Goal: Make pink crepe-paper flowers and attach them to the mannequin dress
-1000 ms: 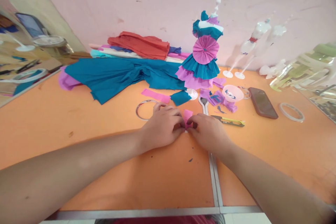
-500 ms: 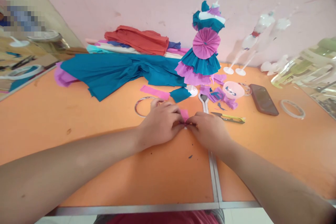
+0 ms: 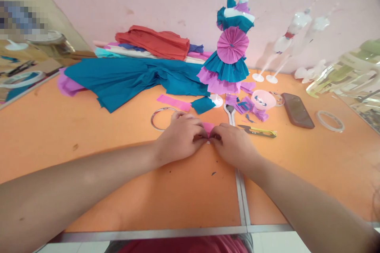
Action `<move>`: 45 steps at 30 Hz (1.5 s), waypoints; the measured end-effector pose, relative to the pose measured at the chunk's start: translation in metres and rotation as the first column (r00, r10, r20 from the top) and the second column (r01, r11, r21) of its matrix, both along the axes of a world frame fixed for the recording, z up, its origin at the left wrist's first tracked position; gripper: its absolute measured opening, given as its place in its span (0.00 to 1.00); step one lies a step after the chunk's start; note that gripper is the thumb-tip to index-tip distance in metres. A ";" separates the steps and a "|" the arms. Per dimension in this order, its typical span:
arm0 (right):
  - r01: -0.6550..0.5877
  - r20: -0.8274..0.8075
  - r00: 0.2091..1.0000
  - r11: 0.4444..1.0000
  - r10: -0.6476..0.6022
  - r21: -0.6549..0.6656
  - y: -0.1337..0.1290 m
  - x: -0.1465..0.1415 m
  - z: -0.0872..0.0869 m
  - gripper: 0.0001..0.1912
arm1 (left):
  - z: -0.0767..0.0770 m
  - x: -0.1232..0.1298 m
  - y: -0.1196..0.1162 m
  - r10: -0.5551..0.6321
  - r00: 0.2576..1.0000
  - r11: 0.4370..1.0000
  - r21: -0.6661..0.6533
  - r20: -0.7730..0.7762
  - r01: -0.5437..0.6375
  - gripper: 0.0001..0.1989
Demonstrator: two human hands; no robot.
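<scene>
Table (image 3: 118, 201): orange top, metal edging, a metal seam running front to back R of ctr. Teal sheet (image 3: 124, 75): crumpled, spread across the rear L. Red sheet (image 3: 154, 42): folded, atop a pile behind the teal one. Doll (image 3: 233, 47): upright at rear, in a teal & purple dress w/ a pleated purple rosette in front. L hand (image 3: 181, 138): palm side down, fingers curled, thumb & fingertips closed on the near end of the pink piece. R hand (image 3: 233, 142): same pose mirrored, thumb & forefinger pinching the same end; tips of both hands meet or nearly so. Phone (image 3: 298, 110): flat, far to the R of R hand. Bowl (image 3: 270, 95): pink, w/ dark scraps inside, L of phone. Snips (image 3: 261, 131): yellow & dark, just beyond R hand. Pink strip (image 3: 173, 102): flat, beyond L hand, near the teal sheet. Pink piece (image 3: 208, 127): btwn the hands at table ctr, far part visible, near end mostly hidden by fingers. White bit (image 3: 208, 142): tiny, at the fingertips.
</scene>
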State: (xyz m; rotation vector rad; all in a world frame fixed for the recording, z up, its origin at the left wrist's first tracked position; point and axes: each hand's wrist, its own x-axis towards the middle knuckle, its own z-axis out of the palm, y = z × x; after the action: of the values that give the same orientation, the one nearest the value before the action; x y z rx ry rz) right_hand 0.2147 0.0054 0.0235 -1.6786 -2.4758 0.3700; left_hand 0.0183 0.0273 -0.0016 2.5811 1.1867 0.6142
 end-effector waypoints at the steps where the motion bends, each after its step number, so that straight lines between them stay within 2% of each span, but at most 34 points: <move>1: 0.015 -0.026 1.000 1.000 -0.016 -0.009 0.001 0.000 -0.001 0.10 | 0.000 0.000 0.000 0.001 1.000 1.000 -0.006 0.008 -0.001 0.08; 13: 0.045 -0.004 0.999 0.998 -0.045 -0.052 0.005 0.000 0.001 0.10 | -0.001 0.001 -0.002 0.037 0.998 0.999 0.018 0.043 -0.038 0.08; 21: 0.077 -0.097 0.992 0.996 -0.080 -0.042 0.005 0.000 -0.003 0.08 | 0.004 0.001 -0.003 0.027 1.000 1.000 -0.012 0.016 -0.027 0.08; 31: 0.050 -0.055 0.997 0.998 -0.052 -0.035 0.008 0.002 -0.003 0.09 | 0.000 0.002 -0.002 0.039 0.999 0.998 0.049 0.010 -0.039 0.10; 38: 0.067 -0.086 0.994 0.998 -0.069 -0.022 0.006 0.002 -0.003 0.08 | 0.004 0.001 -0.003 0.022 1.000 0.998 0.055 -0.009 -0.022 0.11; 45: 0.044 -0.018 0.999 0.999 -0.044 -0.021 0.006 0.001 0.000 0.09 | 0.000 0.001 -0.001 0.046 0.999 0.998 0.040 0.010 -0.046 0.08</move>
State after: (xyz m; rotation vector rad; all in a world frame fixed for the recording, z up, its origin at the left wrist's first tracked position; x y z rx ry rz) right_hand 0.2162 0.0116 0.0239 -1.7265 -2.4257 0.4055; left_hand 0.0193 0.0258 -0.0012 2.5874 1.2466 0.6649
